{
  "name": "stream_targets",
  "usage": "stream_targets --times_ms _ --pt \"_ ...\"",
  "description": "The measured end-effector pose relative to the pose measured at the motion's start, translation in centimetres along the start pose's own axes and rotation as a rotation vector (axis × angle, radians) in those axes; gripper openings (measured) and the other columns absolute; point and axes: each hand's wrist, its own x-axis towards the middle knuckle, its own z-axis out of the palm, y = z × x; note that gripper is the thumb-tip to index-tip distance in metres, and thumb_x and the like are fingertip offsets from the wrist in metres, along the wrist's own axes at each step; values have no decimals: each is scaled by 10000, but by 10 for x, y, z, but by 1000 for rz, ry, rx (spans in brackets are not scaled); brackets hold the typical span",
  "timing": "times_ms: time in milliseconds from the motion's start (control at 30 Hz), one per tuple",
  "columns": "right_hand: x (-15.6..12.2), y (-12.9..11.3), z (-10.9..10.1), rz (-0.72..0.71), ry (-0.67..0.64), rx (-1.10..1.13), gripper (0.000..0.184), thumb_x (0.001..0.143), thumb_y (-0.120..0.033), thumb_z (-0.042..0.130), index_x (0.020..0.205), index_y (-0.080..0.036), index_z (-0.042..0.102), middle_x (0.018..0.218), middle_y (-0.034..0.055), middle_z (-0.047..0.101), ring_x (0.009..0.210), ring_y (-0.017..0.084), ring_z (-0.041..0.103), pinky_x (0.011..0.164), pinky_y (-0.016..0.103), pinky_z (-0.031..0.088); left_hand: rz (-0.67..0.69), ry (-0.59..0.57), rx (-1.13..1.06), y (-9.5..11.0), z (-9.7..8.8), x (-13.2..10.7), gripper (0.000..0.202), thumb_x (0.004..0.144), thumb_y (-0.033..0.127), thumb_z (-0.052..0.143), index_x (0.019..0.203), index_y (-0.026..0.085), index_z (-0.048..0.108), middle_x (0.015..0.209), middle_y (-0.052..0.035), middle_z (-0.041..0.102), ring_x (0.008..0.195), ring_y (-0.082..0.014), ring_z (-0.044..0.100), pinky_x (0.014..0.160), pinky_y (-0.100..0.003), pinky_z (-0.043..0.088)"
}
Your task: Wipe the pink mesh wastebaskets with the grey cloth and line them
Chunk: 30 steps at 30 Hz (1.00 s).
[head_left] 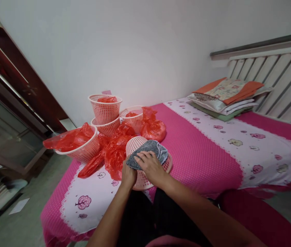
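A dark grey cloth [143, 148] with pale wavy edging at its right end lies over a pink plastic basket [143, 184], which stands upside down at the bed's near edge. My left hand [129, 174] is closed at the cloth's left end, its fingertips partly hidden. On top of the cloth rests my right hand [152, 168], its fingers stretched out and lying flat, pressing it against the basket's side. Crumpled red plastic bags [115, 154] lie just left of the basket. Behind it sits a knotted, filled red bag [153, 128].
More pink baskets with red bags stand behind: a stacked pair [105, 111], one at the left [86, 151] and one further back [132, 121]. Folded bedding [227, 97] lies by the radiator [271, 72]. A pink dotted bedspread [199, 154] covers the bed.
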Motion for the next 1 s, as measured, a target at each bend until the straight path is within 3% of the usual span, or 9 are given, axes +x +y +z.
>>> stream_targets --times_ms 100,167,400,533,867,1000 --pt "9 7 6 12 -29 -96 318 984 -47 534 1239 -173 676 1242 155 717 1181 312 601 1107 513 404 281 -58 304 -16 -5 3 373 896 132 568 1211 173 764 1279 -150 758 1235 -328 664 1180 -586 454" --pt "10 17 8 25 -20 -124 253 1001 -67 530 1179 -170 678 1191 141 712 1129 304 602 1068 481 422 340 -37 435 -27 -8 5 442 884 98 522 1267 152 737 1327 -163 730 1279 -318 649 1181 -587 464" --pt "-10 56 11 123 136 -20 463 875 33 502 1262 -178 644 1212 127 680 1176 297 583 1039 453 440 290 -74 638 -43 -16 3 769 779 -36 468 1487 209 643 1542 -134 592 1482 -294 521 1279 -566 390" --pt "-25 75 19 232 225 52 526 783 22 549 1261 -182 627 1217 127 673 1212 310 585 1038 465 453 266 -69 646 -49 -23 0 846 771 -51 451 1560 224 582 1577 -129 570 1522 -295 479 1277 -570 396" --pt "-69 103 58 617 456 353 240 832 -237 671 1071 -237 648 1043 65 665 1013 267 652 935 424 542 304 -39 598 -66 -45 -5 776 805 -13 452 1531 213 608 1559 -127 601 1487 -284 520 1291 -582 375" --pt "-92 106 86 860 567 564 408 804 -415 740 1162 -231 672 1101 95 739 1001 274 712 941 445 573 321 -33 553 -70 -55 -7 756 824 10 447 1537 215 597 1581 -109 593 1514 -260 499 1309 -554 356"
